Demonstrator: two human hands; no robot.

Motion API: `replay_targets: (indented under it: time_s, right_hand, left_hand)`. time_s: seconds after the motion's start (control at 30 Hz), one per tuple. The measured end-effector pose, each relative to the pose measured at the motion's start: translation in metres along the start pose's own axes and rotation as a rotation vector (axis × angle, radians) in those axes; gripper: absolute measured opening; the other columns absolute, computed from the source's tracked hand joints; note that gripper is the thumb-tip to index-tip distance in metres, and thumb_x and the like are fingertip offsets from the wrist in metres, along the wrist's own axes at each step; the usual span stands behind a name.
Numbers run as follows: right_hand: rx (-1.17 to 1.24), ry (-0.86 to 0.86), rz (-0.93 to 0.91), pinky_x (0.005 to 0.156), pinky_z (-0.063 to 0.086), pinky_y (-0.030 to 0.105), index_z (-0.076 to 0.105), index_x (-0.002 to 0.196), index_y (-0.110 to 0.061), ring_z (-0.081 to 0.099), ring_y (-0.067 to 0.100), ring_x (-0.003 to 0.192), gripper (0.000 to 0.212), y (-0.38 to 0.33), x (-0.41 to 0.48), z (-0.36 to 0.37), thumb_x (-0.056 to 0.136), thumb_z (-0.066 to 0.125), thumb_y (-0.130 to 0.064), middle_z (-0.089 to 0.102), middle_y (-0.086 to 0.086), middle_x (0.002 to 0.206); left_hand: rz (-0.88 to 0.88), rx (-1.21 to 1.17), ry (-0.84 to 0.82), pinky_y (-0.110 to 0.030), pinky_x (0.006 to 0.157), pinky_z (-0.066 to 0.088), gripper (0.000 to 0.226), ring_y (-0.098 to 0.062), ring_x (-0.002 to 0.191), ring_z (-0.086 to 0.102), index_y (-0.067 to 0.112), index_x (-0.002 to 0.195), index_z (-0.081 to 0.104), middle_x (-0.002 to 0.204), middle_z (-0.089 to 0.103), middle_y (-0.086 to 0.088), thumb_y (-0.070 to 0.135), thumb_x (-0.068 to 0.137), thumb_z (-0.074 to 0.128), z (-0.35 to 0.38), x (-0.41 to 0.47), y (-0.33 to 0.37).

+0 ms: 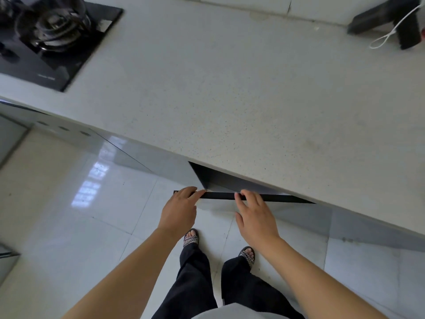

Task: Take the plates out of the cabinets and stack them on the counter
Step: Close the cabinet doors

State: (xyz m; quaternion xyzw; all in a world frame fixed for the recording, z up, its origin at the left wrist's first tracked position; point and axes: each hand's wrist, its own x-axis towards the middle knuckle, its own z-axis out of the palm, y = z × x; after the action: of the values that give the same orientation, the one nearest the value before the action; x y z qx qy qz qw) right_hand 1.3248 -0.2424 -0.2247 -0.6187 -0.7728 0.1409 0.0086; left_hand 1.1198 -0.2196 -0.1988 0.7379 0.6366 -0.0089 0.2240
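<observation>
No plates are in view. Below the pale speckled counter (241, 95), a grey cabinet front with a black top edge (218, 195) stands pulled out from the cabinet, and a dark gap (208, 176) shows behind it. My left hand (180, 209) holds the left end of that black edge, fingers laid over it. My right hand (254, 215) is beside it with fingers spread, its fingertips touching the edge near the middle. The inside of the cabinet is hidden by the counter.
A black gas hob (53, 35) with a burner sits at the counter's far left. A black object with a white cord (391, 21) lies at the far right. Glossy white floor tiles (92, 203) and my sandalled feet (190, 238) are below.
</observation>
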Motion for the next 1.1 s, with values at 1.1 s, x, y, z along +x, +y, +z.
replay_targets:
  time_s: [1.1]
  right_hand:
    - [0.114, -0.043, 0.407, 0.113, 0.023, 0.039, 0.014, 0.147, -0.005, 0.008, 0.029, 0.145, 0.067, -0.058, 0.017, 0.017, 0.094, 0.047, -0.028, 0.004, 0.012, 0.157]
  left_hand:
    - [0.360, 0.234, -0.250, -0.034, 0.118, 0.006, 0.073, -0.015, 0.144, -0.015, 0.019, 0.148, -0.007, 0.148, -0.030, 0.011, 0.007, 0.092, 0.038, -0.020, 0.036, -0.058]
